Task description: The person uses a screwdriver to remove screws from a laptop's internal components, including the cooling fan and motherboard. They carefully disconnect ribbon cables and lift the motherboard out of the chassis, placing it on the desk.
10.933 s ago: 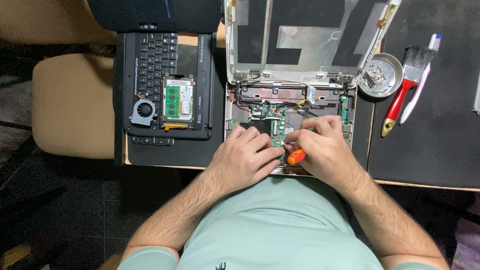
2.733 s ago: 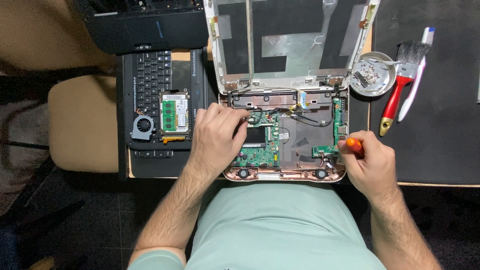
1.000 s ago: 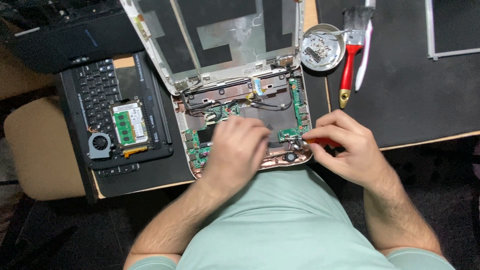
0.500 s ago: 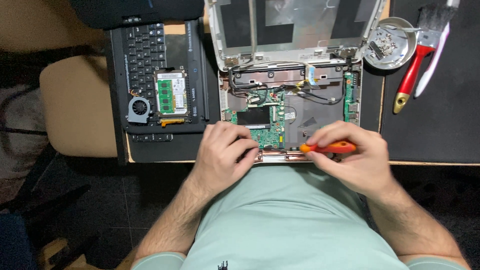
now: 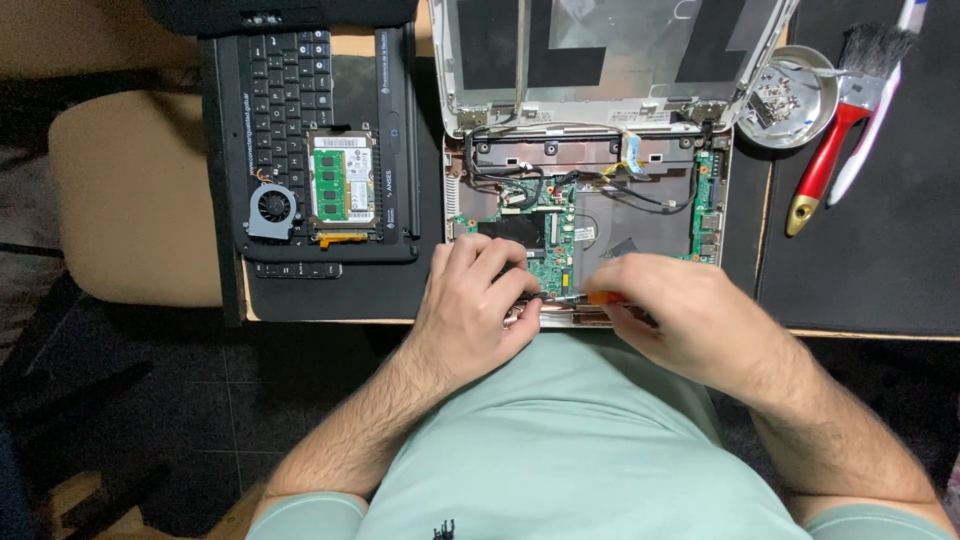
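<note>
While right hand [image 5: 690,320] grips orange-handled screwdriver [image 5: 590,297] in closed fingers, shaft lies horizontal, tip pointing left toward left hand [image 5: 475,305], whose curled fingers rest on opened white laptop base [image 5: 640,215].

Looks like a home electronics repair bench, tbh. There's an opened laptop [image 5: 590,190] with its green board bare, a stripped keyboard panel [image 5: 310,150] carrying a loose fan [image 5: 271,210] and memory card [image 5: 340,180], a metal screw dish [image 5: 790,95], a red-handled brush [image 5: 840,120], black mats on a wooden desk [image 5: 860,333].
</note>
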